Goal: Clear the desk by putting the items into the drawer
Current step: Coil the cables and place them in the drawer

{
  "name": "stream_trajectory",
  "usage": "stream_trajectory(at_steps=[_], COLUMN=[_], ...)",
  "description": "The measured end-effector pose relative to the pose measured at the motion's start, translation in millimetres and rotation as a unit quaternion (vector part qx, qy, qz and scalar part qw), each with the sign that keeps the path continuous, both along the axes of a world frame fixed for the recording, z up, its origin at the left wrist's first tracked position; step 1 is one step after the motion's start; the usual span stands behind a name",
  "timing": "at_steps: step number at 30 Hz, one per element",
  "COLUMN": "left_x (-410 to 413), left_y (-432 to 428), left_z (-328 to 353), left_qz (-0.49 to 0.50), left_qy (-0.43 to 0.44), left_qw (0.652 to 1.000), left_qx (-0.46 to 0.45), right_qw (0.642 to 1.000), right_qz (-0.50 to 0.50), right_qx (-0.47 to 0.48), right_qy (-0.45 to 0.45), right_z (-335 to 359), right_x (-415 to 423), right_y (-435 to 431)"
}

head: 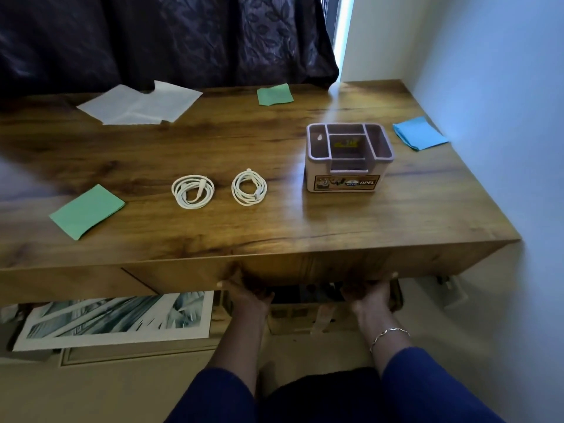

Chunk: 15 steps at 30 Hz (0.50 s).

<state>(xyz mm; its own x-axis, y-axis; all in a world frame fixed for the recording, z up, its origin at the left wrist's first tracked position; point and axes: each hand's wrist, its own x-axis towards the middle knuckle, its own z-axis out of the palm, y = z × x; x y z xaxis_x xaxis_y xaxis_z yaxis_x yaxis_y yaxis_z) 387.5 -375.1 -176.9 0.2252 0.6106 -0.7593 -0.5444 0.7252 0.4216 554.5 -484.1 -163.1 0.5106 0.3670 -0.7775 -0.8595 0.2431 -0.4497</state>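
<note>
Both hands hook under the lower edge of the drawer [305,270], at 6 o'clock below the table [274,141]. The left hand [244,290] and the right hand [369,293] have their fingers curled out of sight beneath the drawer front, gripping it. On the table, seen from its middle, the left cable [178,190] and right cable [236,187] lie coiled at 6 o'clock, apart from each other. The organizer [348,181] stands at 3 o'clock, the blue paper [419,132] at 2, the small green paper [274,94] at 12, the white sheets [140,103] at 11 and the large green paper [87,210] at 8.
</note>
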Motion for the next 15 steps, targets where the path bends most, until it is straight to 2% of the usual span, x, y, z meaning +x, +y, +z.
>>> stream_trajectory(at_steps=[5,12,13,15], left_x=[-0.5,-14.0,-16.3,-17.1], left_y=[-8.0,-33.5,-43.3,-69.3], left_z=[-7.7,2.4,8.1,25.5], left_qz=[0.024,0.022,-0.002,-0.133], left_qy=[0.003,0.046,0.082,0.171], left_qw=[0.999,0.998,0.996,0.976], left_qx=[-0.021,-0.029,-0.024,0.014], right_qw=[0.999,0.999,0.998,0.995], right_qz=[-0.023,-0.003,0.008,0.046], right_qx=[-0.013,-0.053,-0.061,-0.085], right_qy=[0.036,0.008,0.001,-0.018], right_z=[-6.4,-4.5,-4.4,-1.3], right_x=[2.7,-7.0,-7.9,-10.2], right_y=[-1.7,-21.9,-27.6,-40.5])
